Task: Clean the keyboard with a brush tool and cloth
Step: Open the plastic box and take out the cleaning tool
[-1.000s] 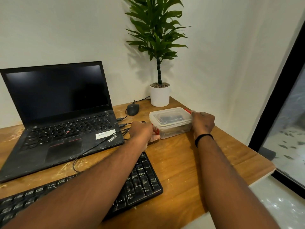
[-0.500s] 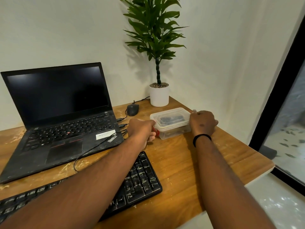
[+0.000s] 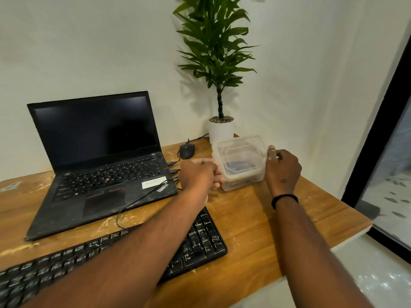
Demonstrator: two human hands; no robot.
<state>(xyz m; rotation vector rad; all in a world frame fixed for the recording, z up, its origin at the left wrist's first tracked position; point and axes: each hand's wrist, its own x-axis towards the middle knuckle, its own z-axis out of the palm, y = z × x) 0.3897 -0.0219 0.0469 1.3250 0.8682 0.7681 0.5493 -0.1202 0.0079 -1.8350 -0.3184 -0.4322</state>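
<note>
White walls meet behind a worn wooden surface (image 3: 251,221) streaked with pale scuffs, and a dark-framed glass door runs down the right edge. At the far right corner of the surface stands a green leafy plant in a white round pot (image 3: 221,131). Just near it sits a clear plastic rectangular container (image 3: 241,162) whose lid looks raised and tilted; dark objects lie inside, too blurred to identify. The left hand (image 3: 200,175) has its fingers curled against the container's left end, and the right hand (image 3: 282,167), with a black band on its wrist, pinches the container's right rim between thumb and fingers. An open black laptop with a dark screen (image 3: 97,152) occupies the left of the surface, cables plugged into its right side. A black computer mouse (image 3: 187,151) rests between the laptop and the container. The black full-size keyboard (image 3: 200,241) lies along the near edge, well apart from the container and partly covered by the left forearm; its keys look dusty.
</note>
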